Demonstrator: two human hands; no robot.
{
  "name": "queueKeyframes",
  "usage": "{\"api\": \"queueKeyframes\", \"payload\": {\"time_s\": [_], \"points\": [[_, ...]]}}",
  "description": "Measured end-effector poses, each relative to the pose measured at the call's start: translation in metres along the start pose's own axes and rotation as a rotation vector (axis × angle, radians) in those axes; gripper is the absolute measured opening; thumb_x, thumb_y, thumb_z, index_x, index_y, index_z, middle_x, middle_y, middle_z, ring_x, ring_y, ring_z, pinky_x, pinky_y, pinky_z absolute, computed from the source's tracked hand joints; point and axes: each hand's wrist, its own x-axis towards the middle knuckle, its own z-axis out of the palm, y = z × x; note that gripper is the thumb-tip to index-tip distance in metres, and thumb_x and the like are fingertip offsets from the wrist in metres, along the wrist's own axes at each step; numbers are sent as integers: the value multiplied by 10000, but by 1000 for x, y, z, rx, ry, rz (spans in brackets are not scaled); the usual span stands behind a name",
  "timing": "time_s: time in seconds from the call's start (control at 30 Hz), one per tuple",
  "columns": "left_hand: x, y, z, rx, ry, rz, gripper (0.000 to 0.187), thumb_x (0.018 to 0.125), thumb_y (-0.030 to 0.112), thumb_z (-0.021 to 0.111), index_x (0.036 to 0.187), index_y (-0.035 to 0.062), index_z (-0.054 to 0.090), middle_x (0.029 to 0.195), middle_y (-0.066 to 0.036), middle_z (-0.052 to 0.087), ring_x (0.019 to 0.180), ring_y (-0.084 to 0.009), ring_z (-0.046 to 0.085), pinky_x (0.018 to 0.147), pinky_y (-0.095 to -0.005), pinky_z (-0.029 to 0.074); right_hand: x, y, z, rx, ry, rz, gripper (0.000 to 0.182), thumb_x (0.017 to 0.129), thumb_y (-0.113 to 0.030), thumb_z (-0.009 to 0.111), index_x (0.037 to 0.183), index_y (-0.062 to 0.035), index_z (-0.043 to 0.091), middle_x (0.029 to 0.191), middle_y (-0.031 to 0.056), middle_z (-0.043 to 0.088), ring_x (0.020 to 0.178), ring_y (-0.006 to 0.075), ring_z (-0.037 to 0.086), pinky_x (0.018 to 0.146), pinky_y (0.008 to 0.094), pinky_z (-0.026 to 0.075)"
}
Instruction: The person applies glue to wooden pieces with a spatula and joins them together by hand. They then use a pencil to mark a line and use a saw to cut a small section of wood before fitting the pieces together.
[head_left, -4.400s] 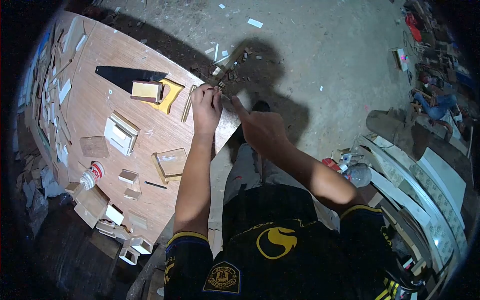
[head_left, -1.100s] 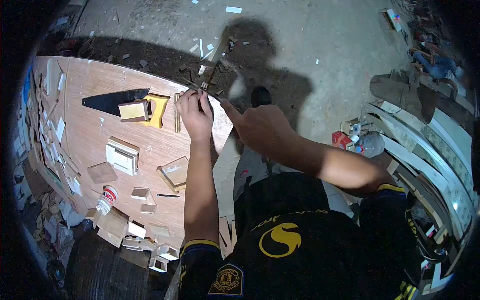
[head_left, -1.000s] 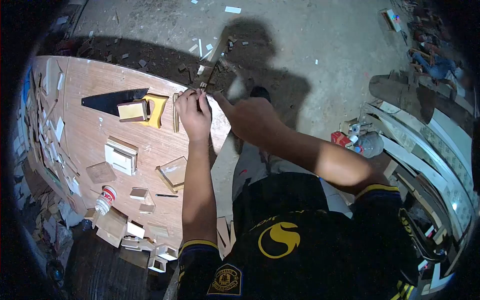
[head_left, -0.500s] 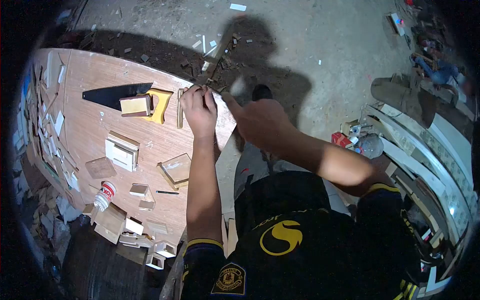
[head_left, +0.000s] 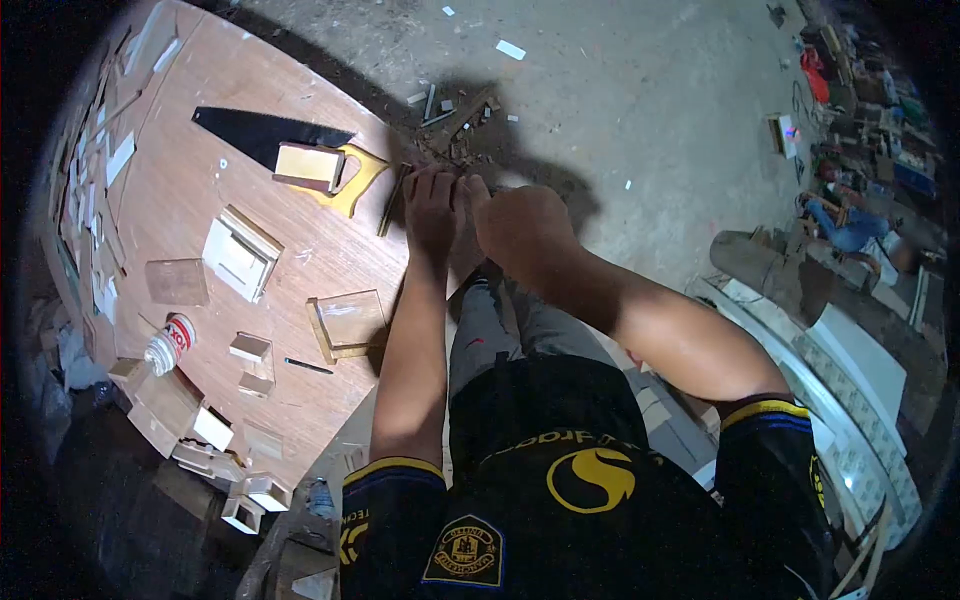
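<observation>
two bare hands have just drawn together at the far right corner of a wooden table point(head_left: 330, 245). a moment ago a clear gap lay between them; now the right hand's point(head_left: 525, 225) forefinger meets or nearly meets the left hand point(head_left: 433, 215), and both have slipped into shadow as the view swung round. this suggests close work at one spot. the left hand's fingers are bent downward; the right hand is curled, forefinger stretched toward the left. whether either grips anything, i cannot tell.

the nearest thing, a thin wooden strip point(head_left: 392, 203), lies on the table just left of the left hand. farther left, a saw point(head_left: 358, 190) lies under a pale-faced block point(head_left: 308, 165).

hidden or unclear: whatever is beneath the fingertips, the table edge behind the left hand, and the dim wood scraps point(head_left: 470, 115) on the floor beyond.
</observation>
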Motion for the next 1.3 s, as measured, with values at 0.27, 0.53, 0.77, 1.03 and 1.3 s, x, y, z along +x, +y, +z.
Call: {"api": "queueKeyframes", "payload": {"time_s": [0.27, 0.53, 0.77, 1.03, 1.3], "points": [[-6, -7, 4, 80, -19, 95, 90, 851, 129, 626, 881, 64, 572, 911, -110, 576, 957, -299, 535, 895, -439, 415, 14, -15, 25, -155, -24, 16, 225, 848, -155, 536, 932, 1, 674, 731, 128, 684, 695, 306, 689, 576, 414, 537], [-3, -4, 0, 150, -70, 146, 93, 836, 100, 580, 913, 54, 602, 903, -57, 575, 988, -234, 540, 923, -418, 400, 7, -15, -1, -241, -20, -55, 338, 827, -111, 539, 1131, 19, 609, 697, 133, 675, 661, 286, 685, 534, 393, 529], [-6, -6, -2, 165, -93, 125, 136, 814, 105, 586, 932, 42, 611, 934, -60, 569, 980, -232, 537, 944, -407, 397, 17, -13, 8, -284, 41, -146, 178, 843, -134, 543, 814, -62, 704, 758, 109, 705, 708, 270, 704, 535, 401, 542], [-6, -8, 6, 176, -100, 110, 129, 799, 144, 597, 886, 49, 600, 934, -71, 570, 969, -251, 533, 934, -402, 406, 23, -6, 14, -207, -27, -37, 305, 916, -164, 471, 773, -36, 708, 806, 171, 695, 729, 351, 686, 634, 431, 552], [-2, -2, -4, 143, -68, 127, 105, 829, 137, 592, 883, 49, 609, 915, -74, 574, 962, -239, 536, 900, -409, 411, 37, 2, 28, -39, -77, 124, 410, 999, -301, 328, 990, -52, 654, 802, 232, 652, 783, 423, 644, 713, 478, 530]]}}
